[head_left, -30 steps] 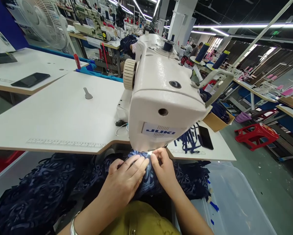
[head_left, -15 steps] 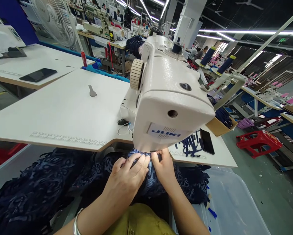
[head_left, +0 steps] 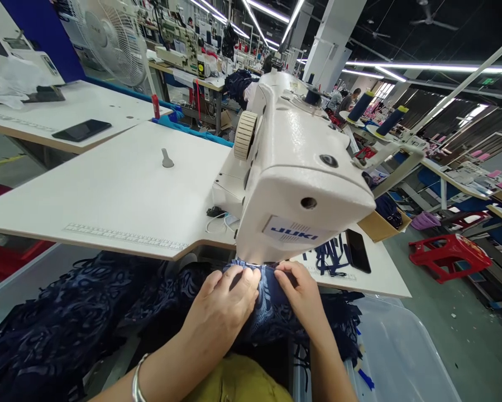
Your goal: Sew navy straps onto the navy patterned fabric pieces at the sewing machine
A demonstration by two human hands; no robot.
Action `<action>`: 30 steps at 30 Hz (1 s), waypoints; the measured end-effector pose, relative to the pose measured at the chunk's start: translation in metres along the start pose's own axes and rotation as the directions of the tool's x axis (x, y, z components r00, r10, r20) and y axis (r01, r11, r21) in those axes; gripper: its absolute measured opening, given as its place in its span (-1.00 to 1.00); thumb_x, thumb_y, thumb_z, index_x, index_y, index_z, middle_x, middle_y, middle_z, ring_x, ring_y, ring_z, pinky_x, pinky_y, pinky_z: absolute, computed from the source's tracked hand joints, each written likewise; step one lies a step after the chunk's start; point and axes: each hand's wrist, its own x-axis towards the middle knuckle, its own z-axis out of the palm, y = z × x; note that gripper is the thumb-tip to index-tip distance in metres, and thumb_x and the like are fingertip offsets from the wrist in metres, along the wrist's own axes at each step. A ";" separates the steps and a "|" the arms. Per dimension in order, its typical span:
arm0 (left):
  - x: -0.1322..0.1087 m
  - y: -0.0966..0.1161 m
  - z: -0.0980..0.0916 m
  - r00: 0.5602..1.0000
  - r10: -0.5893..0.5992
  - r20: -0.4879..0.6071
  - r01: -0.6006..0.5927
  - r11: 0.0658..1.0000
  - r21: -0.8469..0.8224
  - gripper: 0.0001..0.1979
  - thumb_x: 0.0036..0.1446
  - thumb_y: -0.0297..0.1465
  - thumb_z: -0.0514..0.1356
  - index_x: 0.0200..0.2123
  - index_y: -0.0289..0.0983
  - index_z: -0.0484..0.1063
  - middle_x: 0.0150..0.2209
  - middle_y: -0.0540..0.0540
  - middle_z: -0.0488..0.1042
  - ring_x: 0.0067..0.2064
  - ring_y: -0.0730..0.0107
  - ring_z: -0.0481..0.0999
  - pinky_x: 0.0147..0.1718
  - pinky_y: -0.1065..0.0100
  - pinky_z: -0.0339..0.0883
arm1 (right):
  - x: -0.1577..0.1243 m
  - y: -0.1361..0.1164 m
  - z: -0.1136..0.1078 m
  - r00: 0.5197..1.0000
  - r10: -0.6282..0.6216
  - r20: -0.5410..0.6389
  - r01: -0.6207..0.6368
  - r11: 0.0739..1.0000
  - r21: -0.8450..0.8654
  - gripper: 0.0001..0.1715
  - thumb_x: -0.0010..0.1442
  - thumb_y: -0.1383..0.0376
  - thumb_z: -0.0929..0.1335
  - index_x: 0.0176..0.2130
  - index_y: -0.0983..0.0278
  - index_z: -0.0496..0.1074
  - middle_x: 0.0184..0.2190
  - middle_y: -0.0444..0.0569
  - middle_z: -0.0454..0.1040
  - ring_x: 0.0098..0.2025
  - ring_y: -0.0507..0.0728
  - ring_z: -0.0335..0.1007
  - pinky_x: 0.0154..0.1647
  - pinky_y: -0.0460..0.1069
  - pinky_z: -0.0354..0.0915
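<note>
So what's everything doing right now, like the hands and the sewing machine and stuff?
white Juki sewing machine, standing upright
dark blue lace fabric, bunched up, edge under the machine
left hand, open, flat on the fabric
right hand, curled, pinching the fabric
black phone, lying flat, screen dark
red plastic stool, standing upright, unoccupied

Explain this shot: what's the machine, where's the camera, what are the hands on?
There is one view, from a camera on the person's head, looking forward and down. The white machine marked JUKI is a sewing machine on a white table. The left hand lies fingers-down on navy lace fabric; the right hand seems to pinch that fabric just under the machine's head. Right of the machine lie navy strips and a dark phone. A clear plastic bin stands at lower right.
</note>
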 end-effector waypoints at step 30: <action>-0.015 -0.020 -0.001 0.992 -0.096 -0.081 0.095 0.995 -0.010 -0.71 0.22 -0.53 0.00 -0.07 -0.42 0.43 -0.10 -0.28 0.49 -0.03 0.12 0.44 -0.04 0.14 0.18 | -0.005 -0.009 0.000 0.924 0.288 0.252 -0.366 0.471 0.803 -0.69 0.06 0.21 0.45 -0.23 0.19 0.31 -0.37 -0.18 0.31 -0.48 -0.05 0.21 -0.51 -0.16 0.20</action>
